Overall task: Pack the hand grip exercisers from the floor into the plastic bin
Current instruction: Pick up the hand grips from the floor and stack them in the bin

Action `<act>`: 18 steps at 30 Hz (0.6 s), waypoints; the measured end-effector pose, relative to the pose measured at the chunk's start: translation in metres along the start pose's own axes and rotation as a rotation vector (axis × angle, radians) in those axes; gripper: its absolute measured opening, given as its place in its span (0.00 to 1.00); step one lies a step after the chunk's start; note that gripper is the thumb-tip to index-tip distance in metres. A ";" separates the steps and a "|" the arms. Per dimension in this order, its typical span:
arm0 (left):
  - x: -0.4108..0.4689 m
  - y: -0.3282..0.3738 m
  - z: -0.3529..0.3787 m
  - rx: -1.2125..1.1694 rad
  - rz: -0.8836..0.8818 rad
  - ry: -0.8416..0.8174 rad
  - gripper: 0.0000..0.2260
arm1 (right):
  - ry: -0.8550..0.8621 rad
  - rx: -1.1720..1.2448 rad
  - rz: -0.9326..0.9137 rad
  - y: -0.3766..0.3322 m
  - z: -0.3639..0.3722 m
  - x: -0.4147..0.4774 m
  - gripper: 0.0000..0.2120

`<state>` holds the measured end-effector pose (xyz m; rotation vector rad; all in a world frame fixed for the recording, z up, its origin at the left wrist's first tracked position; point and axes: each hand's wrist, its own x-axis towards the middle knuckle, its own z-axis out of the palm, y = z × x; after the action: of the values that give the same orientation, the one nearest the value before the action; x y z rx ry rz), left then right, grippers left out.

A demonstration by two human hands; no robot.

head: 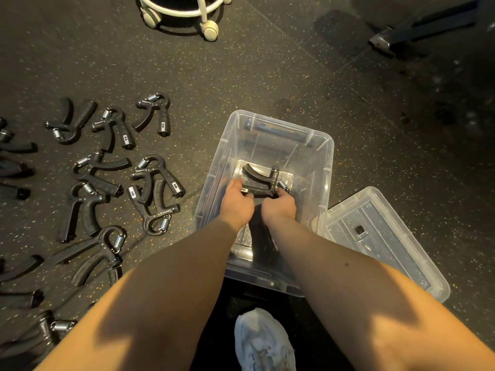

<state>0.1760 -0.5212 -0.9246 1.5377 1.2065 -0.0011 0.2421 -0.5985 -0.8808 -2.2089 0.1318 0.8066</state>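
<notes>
Both hands, left hand [237, 199] and right hand [278, 204], we see with fingers closed on one hand grip exerciser [261, 183] lying crosswise low inside the plastic bin [328, 167].

Dim warm light; hard shadows across forearms [348, 285]; glare on bin [325, 167] wall beyond hands [258, 203]; wide-angle bending at edges.

Black spring hand grip exercisers [10, 156] at 9 o'clock cut by frame edge; white wheeled stool base [184, 12] cropped at 12; both hands' fingertips hidden.
</notes>
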 end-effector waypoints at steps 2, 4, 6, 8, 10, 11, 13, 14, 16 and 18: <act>-0.018 0.018 -0.010 -0.066 -0.053 -0.033 0.18 | -0.019 0.040 0.012 -0.010 -0.005 -0.008 0.21; -0.038 0.039 -0.021 -0.165 -0.098 -0.093 0.09 | -0.048 0.104 0.021 -0.021 -0.011 -0.015 0.20; -0.059 0.058 -0.035 -0.201 -0.097 -0.124 0.08 | -0.081 0.128 0.014 -0.035 -0.017 -0.028 0.18; -0.077 0.074 -0.048 -0.217 -0.068 -0.135 0.11 | -0.127 0.173 -0.016 -0.051 -0.024 -0.040 0.17; -0.099 0.090 -0.065 -0.231 -0.024 -0.156 0.11 | -0.176 0.184 -0.083 -0.068 -0.033 -0.056 0.18; -0.107 0.095 -0.073 -0.245 0.003 -0.158 0.10 | -0.197 0.165 -0.129 -0.075 -0.037 -0.063 0.17; -0.126 0.107 -0.094 -0.264 0.051 -0.128 0.10 | -0.235 0.119 -0.213 -0.092 -0.046 -0.083 0.13; -0.134 0.111 -0.105 -0.266 0.062 -0.113 0.10 | -0.256 0.088 -0.241 -0.100 -0.049 -0.094 0.12; -0.148 0.114 -0.128 -0.282 0.089 -0.091 0.10 | -0.343 0.032 -0.291 -0.119 -0.056 -0.124 0.12; -0.157 0.108 -0.153 -0.315 0.093 -0.065 0.07 | -0.422 -0.008 -0.314 -0.136 -0.056 -0.153 0.10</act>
<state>0.0859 -0.4982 -0.6991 1.3050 1.0286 0.1904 0.1941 -0.5649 -0.6766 -1.9498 -0.4140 1.0676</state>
